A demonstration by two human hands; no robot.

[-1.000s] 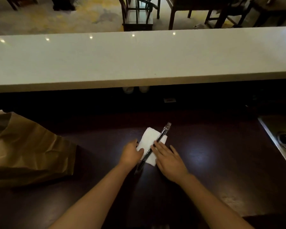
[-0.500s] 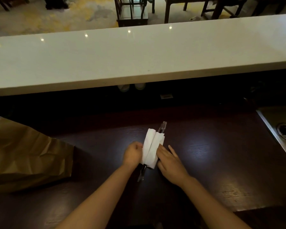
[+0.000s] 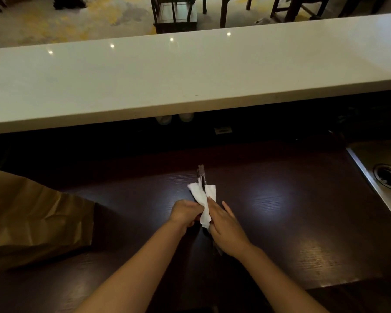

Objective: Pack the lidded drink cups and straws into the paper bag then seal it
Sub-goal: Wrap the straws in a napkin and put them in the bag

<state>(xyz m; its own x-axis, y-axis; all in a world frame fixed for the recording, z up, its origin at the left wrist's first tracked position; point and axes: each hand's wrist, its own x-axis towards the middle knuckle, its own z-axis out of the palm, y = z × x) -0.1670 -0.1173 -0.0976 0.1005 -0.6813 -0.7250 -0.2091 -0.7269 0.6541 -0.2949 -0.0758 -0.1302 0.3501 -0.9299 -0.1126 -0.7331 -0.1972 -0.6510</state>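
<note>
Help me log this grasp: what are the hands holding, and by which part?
Both hands, left and right, hold the white paper napkin wrapped around dark plastic-sleeved straws, gripping the bundle's near half.

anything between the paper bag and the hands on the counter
No. In the head view the dark counter is bare between the paper bag and the left hand, which works the napkin with the right hand.

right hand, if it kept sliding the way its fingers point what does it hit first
The right hand points up and left, so it would first press into the white napkin folded around the wrapped straws; the left hand lies just beyond.
</note>
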